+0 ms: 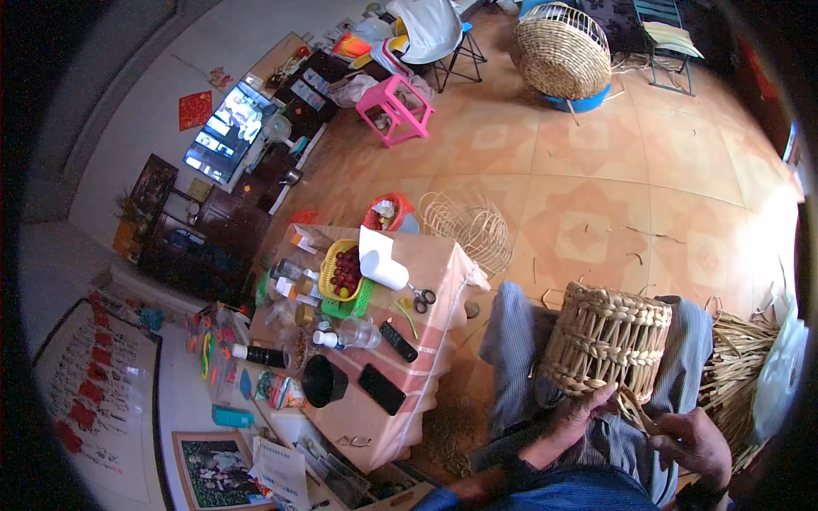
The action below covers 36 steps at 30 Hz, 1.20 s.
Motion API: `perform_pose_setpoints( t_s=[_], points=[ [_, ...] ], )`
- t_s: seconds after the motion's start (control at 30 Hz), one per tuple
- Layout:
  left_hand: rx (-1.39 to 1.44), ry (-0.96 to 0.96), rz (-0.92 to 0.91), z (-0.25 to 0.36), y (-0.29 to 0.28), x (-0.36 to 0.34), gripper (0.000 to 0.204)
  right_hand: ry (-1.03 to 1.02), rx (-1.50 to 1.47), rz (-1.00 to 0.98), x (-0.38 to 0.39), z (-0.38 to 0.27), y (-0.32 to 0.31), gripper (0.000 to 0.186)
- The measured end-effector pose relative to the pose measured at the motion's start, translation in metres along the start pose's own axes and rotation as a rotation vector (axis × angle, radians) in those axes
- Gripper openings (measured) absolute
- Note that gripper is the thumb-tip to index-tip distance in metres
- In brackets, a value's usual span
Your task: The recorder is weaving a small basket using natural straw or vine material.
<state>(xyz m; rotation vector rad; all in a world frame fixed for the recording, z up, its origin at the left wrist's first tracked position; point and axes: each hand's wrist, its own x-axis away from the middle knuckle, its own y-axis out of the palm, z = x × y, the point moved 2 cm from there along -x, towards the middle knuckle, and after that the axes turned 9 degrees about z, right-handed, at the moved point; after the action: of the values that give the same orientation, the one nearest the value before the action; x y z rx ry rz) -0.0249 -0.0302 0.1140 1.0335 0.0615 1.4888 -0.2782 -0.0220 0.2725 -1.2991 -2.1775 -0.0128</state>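
A woven straw basket [607, 332] with open upright spokes and braided bands rests on my lap over grey striped trousers [509, 332]. My left hand [569, 422] is closed at the lower edge of the basket, with fingers pinching the weave. Pale straw strands [630, 409] hang from that edge toward my right hand [688, 443], whose fingers are closed on them just below and right of the basket.
At left stands a cloth-covered table [434, 272] with grapes, scissors and phones. Straw bundles [724, 370] lie at right. Beyond are a wire frame [469, 230], a pink stool [394, 111], a large basket [558, 55] and chairs [669, 43].
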Motion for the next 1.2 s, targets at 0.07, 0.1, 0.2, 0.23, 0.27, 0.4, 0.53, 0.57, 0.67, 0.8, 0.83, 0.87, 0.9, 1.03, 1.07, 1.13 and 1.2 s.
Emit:
perform_pose_setpoints(
  t_s=[0.07,0.1,0.2,0.23,0.27,0.4,0.53,0.57,0.67,0.8,0.83,0.87,0.9,1.03,1.07,1.13,1.2],
  points=[
    [-0.037,0.008,0.087,0.013,0.019,0.005,0.038,0.192,-0.339,0.241,0.023,0.006,-0.01,0.028],
    [-0.057,-0.044,0.096,0.005,0.012,-0.003,0.035,0.229,-0.483,0.417,0.033,0.011,-0.012,0.033],
    [-0.18,-0.141,0.146,-0.019,-0.024,-0.015,0.034,-0.093,0.009,0.469,0.042,0.001,-0.037,0.038],
    [-0.19,-0.158,0.156,-0.017,-0.031,-0.014,0.037,-0.243,0.207,0.48,0.047,-0.004,-0.046,0.041],
    [-0.081,-0.19,0.155,-0.013,-0.034,-0.016,0.048,-0.335,0.363,0.529,0.051,-0.011,-0.052,0.044],
    [-0.019,0.012,0.132,0.018,-0.003,-0.002,0.056,-0.302,0.699,0.938,0.056,-0.004,-0.069,0.05],
    [0.029,-0.034,0.036,0.022,-0.001,-0.005,0.066,-0.063,0.952,1.33,0.081,0.06,-0.113,0.038],
    [-0.02,-0.065,0.037,0.017,-0.012,-0.007,0.065,-0.081,0.938,1.342,0.071,0.057,-0.114,0.031],
    [-0.305,-0.164,-0.071,0.012,-0.035,0.003,0.059,-0.289,0.831,1.364,0.04,0.042,-0.084,0.03],
    [-1.245,0.172,-0.326,0.077,0.017,0.06,0.038,-0.603,0.68,1.12,-0.005,-0.004,-0.009,0.03],
    [-1.42,0.473,-0.339,0.09,0.023,0.067,0.038,-0.645,0.729,0.986,-0.021,-0.005,0.008,0.028],
    [-1.578,0.787,-0.333,0.1,0.024,0.073,0.037,-0.704,0.687,0.871,-0.039,-0.014,0.02,0.028],
    [-1.575,1.011,-0.243,0.107,0.03,0.066,0.045,-0.7,0.686,0.797,-0.056,-0.013,0.025,0.039],
    [-1.733,1.136,-0.243,0.119,0.06,0.032,0.069,-0.603,0.437,0.555,-0.09,0.02,0.029,0.028],
    [-1.731,1.175,-0.259,0.116,0.051,0.024,0.071,-0.581,0.407,0.511,-0.089,0.019,0.028,0.028],
    [-1.695,1.202,-0.283,0.114,0.045,0.018,0.073,-0.595,0.364,0.47,-0.091,0.021,0.029,0.027],
    [-1.628,1.177,-0.298,0.113,0.044,0.016,0.073,-0.667,0.337,0.476,-0.093,0.028,0.03,0.027]
  ],
)
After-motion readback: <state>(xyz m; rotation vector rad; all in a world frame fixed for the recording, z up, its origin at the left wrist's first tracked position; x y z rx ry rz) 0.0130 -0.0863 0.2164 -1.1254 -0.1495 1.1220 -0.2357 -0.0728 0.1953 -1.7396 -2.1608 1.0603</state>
